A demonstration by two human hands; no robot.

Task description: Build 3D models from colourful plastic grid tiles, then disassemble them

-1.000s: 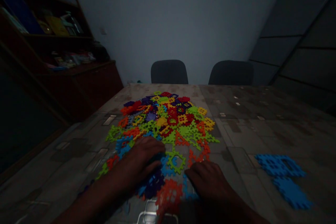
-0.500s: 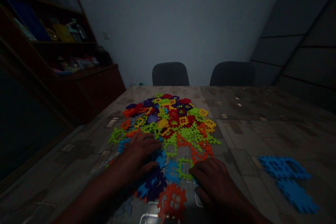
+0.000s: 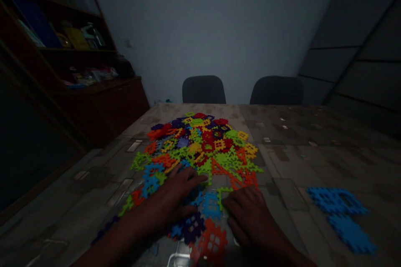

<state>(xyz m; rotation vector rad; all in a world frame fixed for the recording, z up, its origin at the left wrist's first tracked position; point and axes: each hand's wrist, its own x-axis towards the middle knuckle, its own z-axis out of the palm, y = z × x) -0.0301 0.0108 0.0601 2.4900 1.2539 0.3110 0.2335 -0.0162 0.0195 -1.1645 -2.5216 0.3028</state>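
Note:
A heap of flat plastic interlocking pieces in green, red, orange, yellow, purple and blue lies spread on the patterned table. My left hand lies palm down on the near edge of the heap, fingers stretched out over blue and green pieces. My right hand rests palm down beside it, fingertips touching a green piece next to a blue piece. An orange piece and a purple piece lie between my wrists.
A few joined blue pieces lie apart at the right of the table. Two dark chairs stand at the far side. A dark wooden shelf unit with books fills the left. The room is dim.
My left hand has slid right and nearer over the pieces. My right hand has shifted slightly left, and the blue and green pieces between the hands have moved with them.

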